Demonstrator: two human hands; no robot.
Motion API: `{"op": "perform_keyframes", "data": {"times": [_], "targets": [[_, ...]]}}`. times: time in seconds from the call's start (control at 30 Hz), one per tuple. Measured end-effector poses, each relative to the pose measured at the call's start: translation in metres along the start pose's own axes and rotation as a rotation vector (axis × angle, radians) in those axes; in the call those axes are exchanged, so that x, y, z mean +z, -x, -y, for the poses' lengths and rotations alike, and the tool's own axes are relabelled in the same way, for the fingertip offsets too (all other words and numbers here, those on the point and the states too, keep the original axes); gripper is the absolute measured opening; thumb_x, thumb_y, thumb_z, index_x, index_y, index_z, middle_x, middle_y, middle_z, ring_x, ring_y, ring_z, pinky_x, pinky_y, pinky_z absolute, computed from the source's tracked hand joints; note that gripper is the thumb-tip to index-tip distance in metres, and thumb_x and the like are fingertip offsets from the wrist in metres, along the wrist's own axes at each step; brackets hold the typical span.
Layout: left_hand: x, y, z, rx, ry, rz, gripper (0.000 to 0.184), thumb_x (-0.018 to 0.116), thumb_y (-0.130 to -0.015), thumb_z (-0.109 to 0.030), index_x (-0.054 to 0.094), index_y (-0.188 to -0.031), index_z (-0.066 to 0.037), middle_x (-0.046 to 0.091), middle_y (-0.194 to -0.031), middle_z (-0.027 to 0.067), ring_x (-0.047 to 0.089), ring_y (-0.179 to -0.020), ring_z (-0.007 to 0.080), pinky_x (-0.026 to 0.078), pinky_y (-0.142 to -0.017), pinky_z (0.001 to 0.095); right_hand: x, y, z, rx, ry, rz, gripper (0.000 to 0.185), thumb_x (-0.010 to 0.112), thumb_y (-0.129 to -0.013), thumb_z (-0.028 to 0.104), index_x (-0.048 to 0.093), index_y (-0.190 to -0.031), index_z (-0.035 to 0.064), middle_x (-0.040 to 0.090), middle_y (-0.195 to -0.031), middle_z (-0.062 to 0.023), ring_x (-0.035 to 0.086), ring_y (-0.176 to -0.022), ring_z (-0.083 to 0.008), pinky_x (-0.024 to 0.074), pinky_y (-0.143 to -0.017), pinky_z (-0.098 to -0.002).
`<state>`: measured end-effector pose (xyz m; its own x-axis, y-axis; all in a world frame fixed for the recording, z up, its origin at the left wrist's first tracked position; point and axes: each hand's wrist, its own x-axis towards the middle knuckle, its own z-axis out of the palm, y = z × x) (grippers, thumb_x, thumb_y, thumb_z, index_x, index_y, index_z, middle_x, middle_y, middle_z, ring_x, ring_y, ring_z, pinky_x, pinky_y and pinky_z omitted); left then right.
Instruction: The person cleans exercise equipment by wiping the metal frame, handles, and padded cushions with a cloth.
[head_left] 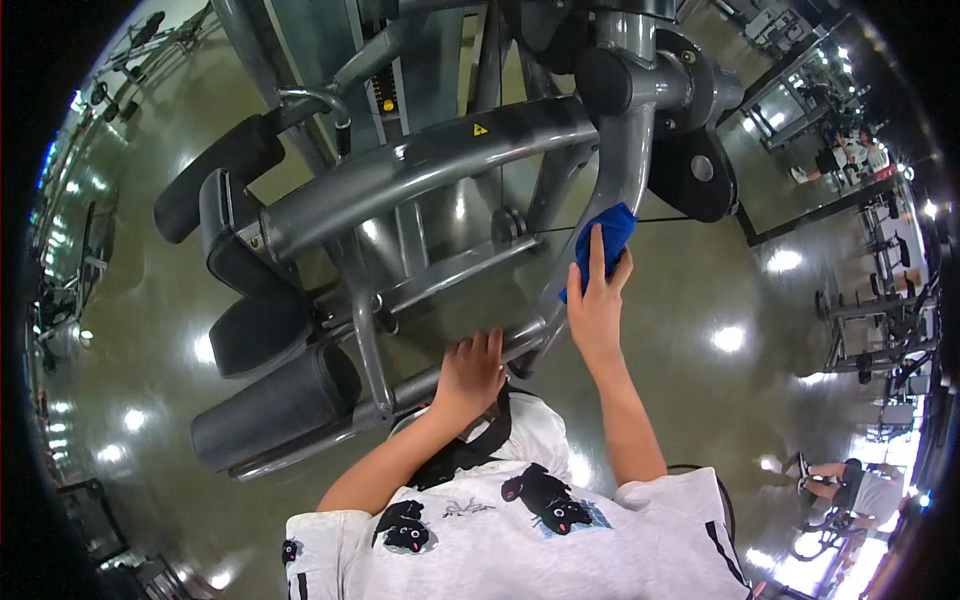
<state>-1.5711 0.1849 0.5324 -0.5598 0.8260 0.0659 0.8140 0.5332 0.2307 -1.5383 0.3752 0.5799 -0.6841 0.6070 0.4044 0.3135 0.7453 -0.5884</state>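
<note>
A gym machine with grey metal tubing [430,160] and black padding stands in front of me. My right hand [598,295] holds a blue cloth [612,232] against the curved upright tube [625,165] on the machine's right side. The fingers lie spread over the cloth, covering part of it. Lower and to the left, my left hand [474,376] rests with curled fingers over the low frame bar [420,386]. Its palm side is hidden.
Black pads [275,405] stick out at the machine's left, with a bent handle [318,98] above. A dark round-edged plate [695,175] hangs by the upright. Glossy floor [700,400] surrounds it. Other people [865,490] and equipment are farther off at right.
</note>
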Motion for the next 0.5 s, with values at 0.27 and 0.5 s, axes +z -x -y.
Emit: {"op": "perform_keyframes", "data": {"times": [0.27, 0.5], "targets": [[0.004, 0.000, 0.003, 0.016, 0.116, 0.046, 0.055, 0.063, -0.080, -0.025, 0.043, -0.125, 0.000, 0.057, -0.104, 0.0147, 0.059, -0.090, 0.0305, 0.050, -0.077, 0.0400, -0.009, -0.065, -0.002, -0.267, 0.236, -0.134, 0.060, 0.052, -0.089, 0.005, 0.032, -0.143, 0.0181, 0.021, -0.135, -0.0359, 0.038, -0.116, -0.0571, 0.0411, -0.093, -0.0541], [0.003, 0.002, 0.002, 0.019, 0.063, 0.025, 0.052, 0.063, -0.080, -0.026, 0.044, -0.122, -0.002, 0.057, -0.105, 0.0141, 0.061, -0.087, 0.0312, 0.050, -0.073, 0.0390, -0.029, -0.111, 0.006, -0.339, 0.223, -0.131, 0.056, 0.057, -0.084, 0.004, 0.047, -0.133, 0.0280, 0.023, -0.140, -0.0283, 0.043, -0.113, -0.0521, 0.0450, -0.092, -0.0506]]}}
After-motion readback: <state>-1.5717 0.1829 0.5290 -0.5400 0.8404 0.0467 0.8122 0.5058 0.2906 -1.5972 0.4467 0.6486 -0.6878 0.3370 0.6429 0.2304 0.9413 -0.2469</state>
